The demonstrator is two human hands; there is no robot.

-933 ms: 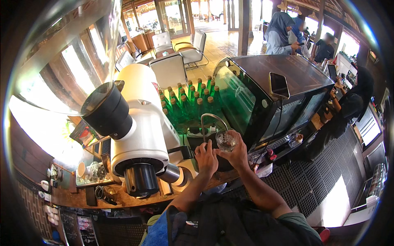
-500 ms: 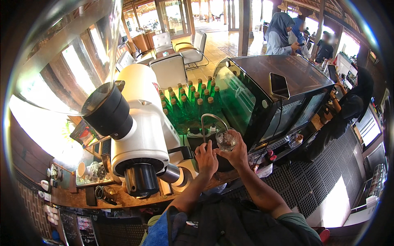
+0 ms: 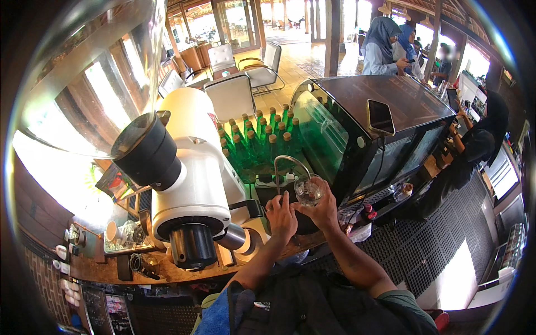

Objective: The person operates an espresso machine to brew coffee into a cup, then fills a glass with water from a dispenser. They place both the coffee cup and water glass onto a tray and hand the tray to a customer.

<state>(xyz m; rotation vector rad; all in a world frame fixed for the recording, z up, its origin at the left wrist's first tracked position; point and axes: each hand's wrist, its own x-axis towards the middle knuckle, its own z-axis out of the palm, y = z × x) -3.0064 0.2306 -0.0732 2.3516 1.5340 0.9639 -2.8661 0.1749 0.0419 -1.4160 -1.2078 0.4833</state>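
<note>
My right hand (image 3: 322,209) is wrapped round a clear drinking glass (image 3: 307,192), held upright under the curved end of a slim metal gooseneck tap (image 3: 291,158). The glass looks wet or partly filled; how much water is in it I cannot make out. Close by on the left, my left hand (image 3: 281,216) has its fingers closed at the foot of the tap, by its upright stem. Its thumb and the glass-holding hand nearly touch. Behind the tap stand several green bottles (image 3: 254,146) with brown caps.
A large white coffee grinder (image 3: 192,184) stands left of my hands. To the right is a dark glass-fronted display case (image 3: 385,103) with a phone (image 3: 380,117) on top. A co-worker in black (image 3: 474,142) stands farther right; other people (image 3: 385,50) are beyond the case.
My hands, the glass and the tap stay almost where they were. In the background, a person at the far right has shifted slightly.
</note>
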